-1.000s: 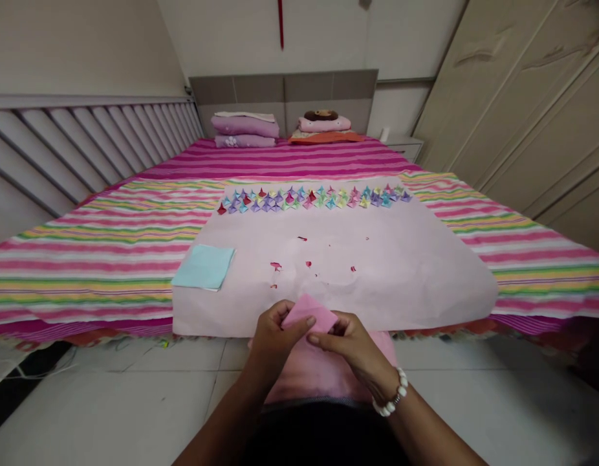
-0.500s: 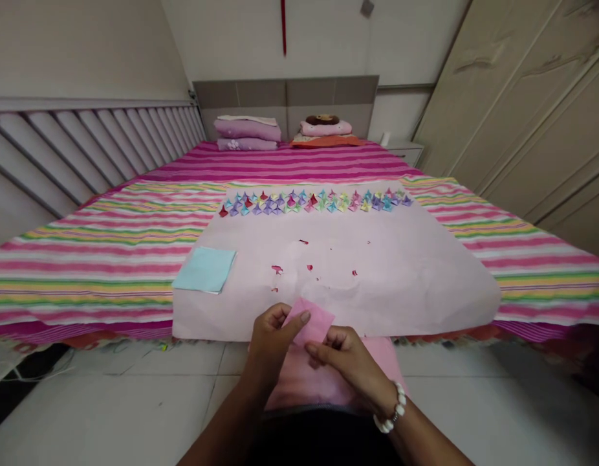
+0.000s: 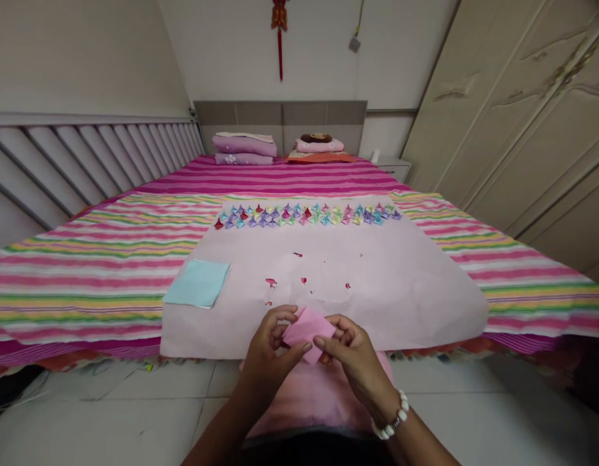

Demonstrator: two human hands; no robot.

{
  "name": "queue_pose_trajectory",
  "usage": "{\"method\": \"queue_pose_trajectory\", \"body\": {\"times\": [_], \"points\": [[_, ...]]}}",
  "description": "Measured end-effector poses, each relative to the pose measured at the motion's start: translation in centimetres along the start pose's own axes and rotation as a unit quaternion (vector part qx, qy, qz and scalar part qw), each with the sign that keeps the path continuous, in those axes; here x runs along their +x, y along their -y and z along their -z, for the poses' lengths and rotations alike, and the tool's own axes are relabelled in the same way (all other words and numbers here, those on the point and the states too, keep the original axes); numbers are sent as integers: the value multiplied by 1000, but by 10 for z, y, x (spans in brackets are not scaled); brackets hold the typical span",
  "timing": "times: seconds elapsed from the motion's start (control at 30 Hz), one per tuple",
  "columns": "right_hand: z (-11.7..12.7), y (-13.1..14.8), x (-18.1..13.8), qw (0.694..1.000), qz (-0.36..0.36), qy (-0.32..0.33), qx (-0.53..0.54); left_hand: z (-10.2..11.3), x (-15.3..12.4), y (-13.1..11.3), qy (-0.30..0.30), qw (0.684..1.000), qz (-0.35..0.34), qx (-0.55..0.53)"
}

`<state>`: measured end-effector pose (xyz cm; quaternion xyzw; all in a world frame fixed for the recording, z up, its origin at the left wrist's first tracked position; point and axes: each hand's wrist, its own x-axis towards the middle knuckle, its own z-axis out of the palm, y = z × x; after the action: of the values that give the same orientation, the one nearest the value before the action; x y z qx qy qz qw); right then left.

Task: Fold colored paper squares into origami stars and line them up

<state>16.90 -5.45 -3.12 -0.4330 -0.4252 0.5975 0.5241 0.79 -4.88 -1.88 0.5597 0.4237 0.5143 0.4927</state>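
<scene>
A small pink square of paper (image 3: 308, 327) is held between my two hands, over the near edge of a large pale sheet (image 3: 401, 285). My left hand (image 3: 273, 343) pinches its left side and lower edge between thumb and fingers. On the right side, my right hand (image 3: 348, 346) grips it with the thumb in front and the fingers curled behind. Whether the paper has folds at the back is hidden. A stack of light blue square paper (image 3: 197, 283) lies to the left on the sheet. Folded paper pieces (image 3: 306, 215) in many colours stand in rows along the sheet's far edge.
The sheet has several small torn holes (image 3: 271, 282) in it and lies on a striped bed (image 3: 86, 259). Folded bedding (image 3: 244, 147) is stacked by the headboard (image 3: 323, 120). A slatted rail (image 3: 86, 152) runs along the left, a wardrobe (image 3: 513, 129) along the right.
The pink paper has been turned in my hands so a corner points up. My right hand has moved up along its right side. The view has tilted slightly upward.
</scene>
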Motion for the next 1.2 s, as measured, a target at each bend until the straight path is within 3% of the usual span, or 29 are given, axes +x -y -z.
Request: {"method": "queue_pose_trajectory", "body": {"times": [0.23, 0.43, 0.77, 0.87, 1.03, 1.2], "points": [[-2, 7, -3, 999, 33, -21, -25, 3, 1, -1, -17, 992, -65, 102], [-2, 3, -2, 998, 44, -25, -38, 4, 1, 5, -12, 965, -183, 189], [-2, 2, 0, 998, 28, -36, -47, 11, -1, 6, -52, 919, -245, 304], [-2, 1, 2, 998, 17, -44, -52, 10, -1, 8, -68, 918, -220, 322], [-3, 1, -2, 998, 7, -23, -53, 8, -5, 9, -83, 951, -141, 263], [-2, 0, -2, 998, 9, -12, -62, 10, -1, 9, -8, 954, -166, 251]]}}
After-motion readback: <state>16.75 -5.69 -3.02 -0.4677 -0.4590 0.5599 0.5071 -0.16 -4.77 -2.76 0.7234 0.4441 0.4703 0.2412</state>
